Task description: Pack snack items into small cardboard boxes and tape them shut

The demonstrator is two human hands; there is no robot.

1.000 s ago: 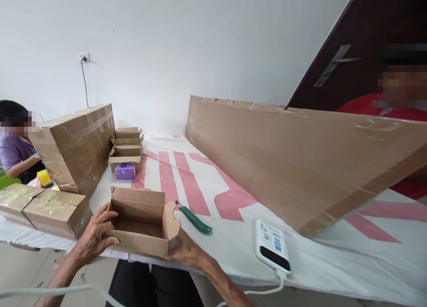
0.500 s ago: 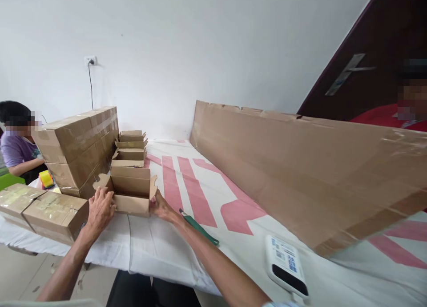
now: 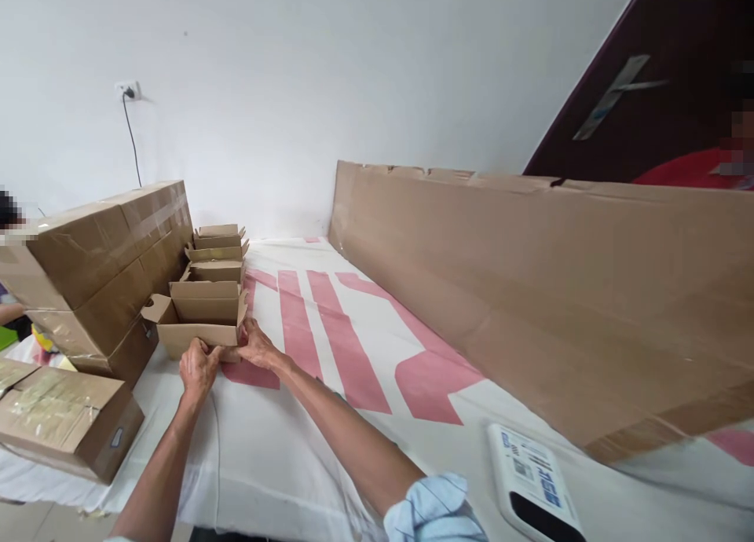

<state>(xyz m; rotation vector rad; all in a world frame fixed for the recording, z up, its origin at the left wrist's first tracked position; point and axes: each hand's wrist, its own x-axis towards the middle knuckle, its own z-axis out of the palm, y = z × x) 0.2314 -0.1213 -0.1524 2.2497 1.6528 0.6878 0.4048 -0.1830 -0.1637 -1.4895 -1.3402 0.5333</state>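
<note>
Your open cardboard carton [image 3: 197, 339] sits upright on the cloth-covered table [image 3: 265, 448] in front of you, at the near end of a row of other open cartons [image 3: 215, 251] that runs away toward twelve o'clock; whether it touches the next one is hidden by its raised back flap. Taking the carton as the clock's centre, its notched end flap leans outward at ten o'clock, and the opposite end flap stands at about two. Your left hand [image 3: 199, 367] is at six o'clock, fingers bent and partly closed against the front wall, thumb pointing right along its lower part; you cannot tell from here whether it grips or only pushes. Your right hand [image 3: 258, 346] is at four o'clock, half open around the near right corner, thumb reaching across the front and fingers along the end; how firmly it holds is unclear. A stack of taped cartons [image 3: 106, 267] rises at ten o'clock, just beside the row, and a taped carton with a label [image 3: 76, 424] lies at eight. A large cardboard panel [image 3: 500, 291] slants across between two and three o'clock, with a co-worker's red sleeve [image 3: 683, 169] beyond it. Toward four o'clock lies a white electronic device [image 3: 530, 471], well apart from your hands.
</note>
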